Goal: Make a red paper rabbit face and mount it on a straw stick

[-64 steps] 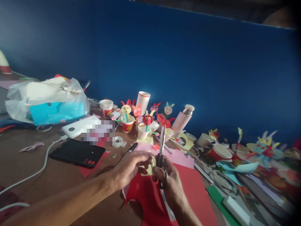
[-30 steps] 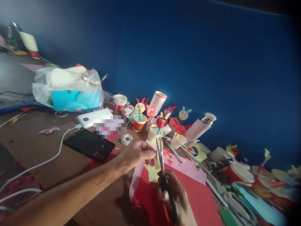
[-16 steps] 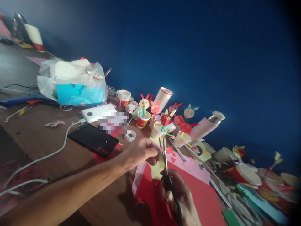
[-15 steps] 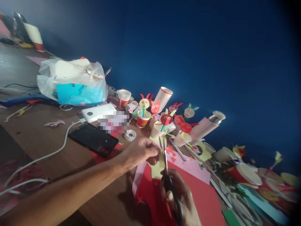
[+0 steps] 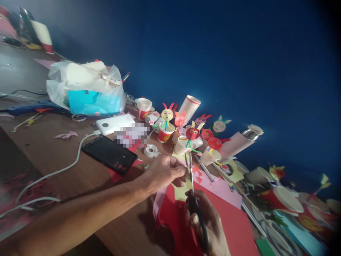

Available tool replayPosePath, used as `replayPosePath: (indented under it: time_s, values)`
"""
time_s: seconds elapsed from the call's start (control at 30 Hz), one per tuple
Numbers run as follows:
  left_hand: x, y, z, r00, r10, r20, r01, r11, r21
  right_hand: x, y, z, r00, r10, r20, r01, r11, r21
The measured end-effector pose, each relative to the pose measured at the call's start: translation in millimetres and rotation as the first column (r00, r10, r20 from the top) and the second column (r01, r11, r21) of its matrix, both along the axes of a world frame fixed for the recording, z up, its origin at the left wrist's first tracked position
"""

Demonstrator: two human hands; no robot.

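Note:
My right hand [image 5: 207,220] is closed around the black handles of a pair of scissors [image 5: 195,206], their blades slightly parted and pointing away from me. Between my left thumb and fingers is a small strip of pale yellow paper [image 5: 188,181], lying against the scissor blades. My left hand [image 5: 167,172] is pinched on it, just left of the blades. Below both hands lies a sheet of red paper [image 5: 229,227], with pink paper [image 5: 226,188] under its far edge. Whether the blades are cutting the strip at this instant I cannot tell.
Paper cups with paper-faced figures [image 5: 183,144] stand beyond my hands. A tape roll [image 5: 151,150], a dark phone [image 5: 110,153], a white power bank [image 5: 114,123] with a cable and a plastic bag [image 5: 85,87] are leftward. A pink flask [image 5: 241,142] lies by the blue wall.
The view has shifted a little, so the table things appear slightly further right and mostly higher. Both hands keep nearly the same pose at the yellow paper, and the blades look slightly closer together.

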State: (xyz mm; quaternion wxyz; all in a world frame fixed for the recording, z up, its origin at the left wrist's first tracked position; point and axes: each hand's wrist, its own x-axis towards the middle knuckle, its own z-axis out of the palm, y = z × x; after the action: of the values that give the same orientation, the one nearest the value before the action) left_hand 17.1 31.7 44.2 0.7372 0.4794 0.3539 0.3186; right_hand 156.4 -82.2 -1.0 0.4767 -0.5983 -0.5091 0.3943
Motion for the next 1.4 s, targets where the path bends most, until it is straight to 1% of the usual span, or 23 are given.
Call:
replayPosePath:
  time_s: [0.23, 0.53, 1.07, 1.13, 1.2, 1.3, 1.4]
  values:
    - [1.0, -2.0, 0.2, 1.000, -0.021, -0.010, 0.021, 1.000, 0.001, -4.9, 0.5, 7.1, 1.000, -0.007, -0.028, 0.006, 1.000, -0.016]
    - [-1.4, -1.3, 0.3, 0.999, -0.035, -0.003, 0.035, 0.999, 0.000, -6.2, -0.6, 5.9, 0.994, -0.071, -0.085, 0.066, 0.996, -0.055]
    - [-1.1, -0.3, -2.8, 0.998, -0.043, 0.035, 0.043, 0.999, -0.002, -6.8, -1.0, 4.6, 0.984, -0.101, -0.145, 0.081, 0.987, -0.136]
    - [-1.1, 0.3, -4.4, 0.998, -0.049, 0.041, 0.049, 0.999, 0.002, -5.6, -0.8, 2.3, 0.984, -0.077, -0.160, 0.058, 0.991, -0.119]
    - [-1.0, 0.9, -6.4, 0.997, -0.055, 0.046, 0.055, 0.998, 0.004, -3.0, 0.0, 0.4, 0.988, -0.045, -0.148, 0.034, 0.997, -0.074]
    - [-0.5, 0.8, -7.9, 0.996, -0.070, 0.047, 0.070, 0.997, 0.015, 3.3, 2.8, 1.3, 0.995, -0.029, -0.090, 0.035, 0.997, 0.064]
    - [0.5, -2.2, -6.9, 0.995, -0.091, 0.038, 0.090, 0.996, 0.017, 9.4, 6.5, 6.2, 0.998, -0.011, -0.054, 0.021, 0.982, 0.187]
